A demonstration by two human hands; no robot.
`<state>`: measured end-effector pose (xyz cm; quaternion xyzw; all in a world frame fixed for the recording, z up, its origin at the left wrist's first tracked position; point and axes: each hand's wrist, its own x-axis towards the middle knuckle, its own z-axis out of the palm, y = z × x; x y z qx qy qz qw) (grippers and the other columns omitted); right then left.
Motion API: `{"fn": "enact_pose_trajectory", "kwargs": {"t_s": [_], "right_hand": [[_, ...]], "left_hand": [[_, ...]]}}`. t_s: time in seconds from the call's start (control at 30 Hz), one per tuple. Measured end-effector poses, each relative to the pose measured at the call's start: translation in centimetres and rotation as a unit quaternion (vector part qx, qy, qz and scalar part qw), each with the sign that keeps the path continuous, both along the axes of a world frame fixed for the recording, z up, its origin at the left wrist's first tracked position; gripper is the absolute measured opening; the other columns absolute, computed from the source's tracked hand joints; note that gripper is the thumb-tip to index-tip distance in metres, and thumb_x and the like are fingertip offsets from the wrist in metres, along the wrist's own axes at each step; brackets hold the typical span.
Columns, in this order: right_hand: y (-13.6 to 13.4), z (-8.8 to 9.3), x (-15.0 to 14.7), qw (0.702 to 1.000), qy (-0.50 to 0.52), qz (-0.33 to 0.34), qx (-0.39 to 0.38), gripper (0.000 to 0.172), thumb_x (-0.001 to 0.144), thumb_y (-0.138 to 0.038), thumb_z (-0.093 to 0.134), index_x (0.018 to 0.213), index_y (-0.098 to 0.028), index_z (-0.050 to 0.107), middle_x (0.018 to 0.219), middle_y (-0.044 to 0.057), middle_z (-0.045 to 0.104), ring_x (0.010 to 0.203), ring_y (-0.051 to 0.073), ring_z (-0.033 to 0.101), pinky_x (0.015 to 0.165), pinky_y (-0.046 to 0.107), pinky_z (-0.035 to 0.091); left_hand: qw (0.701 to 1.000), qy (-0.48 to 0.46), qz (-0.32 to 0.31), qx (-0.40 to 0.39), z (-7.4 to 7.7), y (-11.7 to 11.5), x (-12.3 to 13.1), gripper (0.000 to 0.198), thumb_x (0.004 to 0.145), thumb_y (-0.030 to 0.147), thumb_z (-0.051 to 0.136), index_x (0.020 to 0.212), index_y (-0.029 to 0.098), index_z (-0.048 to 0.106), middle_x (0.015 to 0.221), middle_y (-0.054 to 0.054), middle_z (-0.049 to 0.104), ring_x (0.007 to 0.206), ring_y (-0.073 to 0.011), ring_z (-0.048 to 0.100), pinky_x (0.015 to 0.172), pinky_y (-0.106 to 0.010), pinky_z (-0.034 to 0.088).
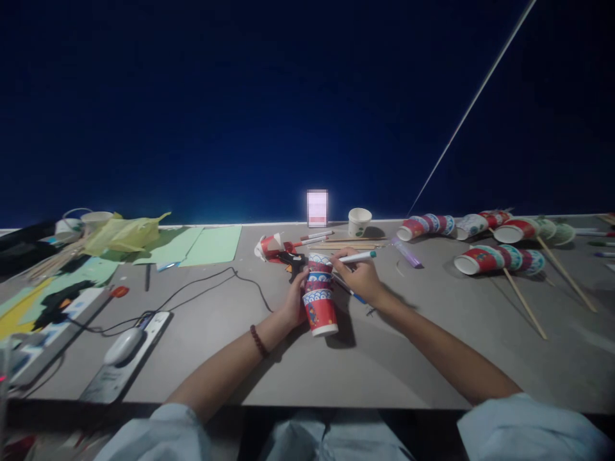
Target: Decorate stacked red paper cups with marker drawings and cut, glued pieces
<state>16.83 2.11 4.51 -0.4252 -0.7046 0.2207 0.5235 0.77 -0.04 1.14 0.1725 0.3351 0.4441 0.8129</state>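
My left hand [296,301] is closed around the side of a joined row of paper cups [321,314], red, blue and white patterned, tilted over the table. In my right hand [360,276] is a white marker with a green end [358,257], gripped like a pen. Its writing end meets the top cup's upper part, though my fingers hide the exact contact. Just behind my left hand lies a black glue gun [292,261], partly covered. A cut red and white paper cup [270,246] rests beyond it.
Several joined cup rows lie to the right, one a red cup row [500,259] with a wooden stick [526,304]. A white cup [359,222] stands at the back. Left are green paper sheets [211,246], a yellow bag [125,235] and a power strip [62,333] with cables.
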Motion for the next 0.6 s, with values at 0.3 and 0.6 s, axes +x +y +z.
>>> {"fn": "enact_pose_trajectory", "kwargs": {"t_s": [0.3, 0.6], "right_hand": [[-0.02, -0.13, 0.06, 1.000, -0.012, -0.013, 0.012, 0.019, 0.085, -0.036, 0.056, 0.075, -0.020, 0.062, 0.074, 0.002, 0.066, 0.069, 0.016, 0.060, 0.066, 0.028, 0.047], [-0.03, 0.13, -0.05, 0.999, 0.033, -0.025, 0.003, 0.017, 0.084, -0.034, 0.056, 0.076, -0.020, 0.061, 0.073, 0.002, 0.066, 0.064, 0.014, 0.059, 0.059, 0.025, 0.047]], "left_hand": [[1.000, -0.004, 0.000, 0.010, 0.02, -0.14, 0.09, 0.039, 0.085, 0.041, 0.050, 0.092, 0.006, 0.066, 0.077, -0.013, 0.071, 0.064, -0.0205, 0.066, 0.067, -0.033, 0.052], [1.000, -0.005, -0.012, 0.014, -0.02, -0.19, 0.04, 0.041, 0.086, 0.042, 0.049, 0.093, 0.006, 0.066, 0.081, -0.014, 0.071, 0.066, -0.0208, 0.067, 0.068, -0.033, 0.052]]}}
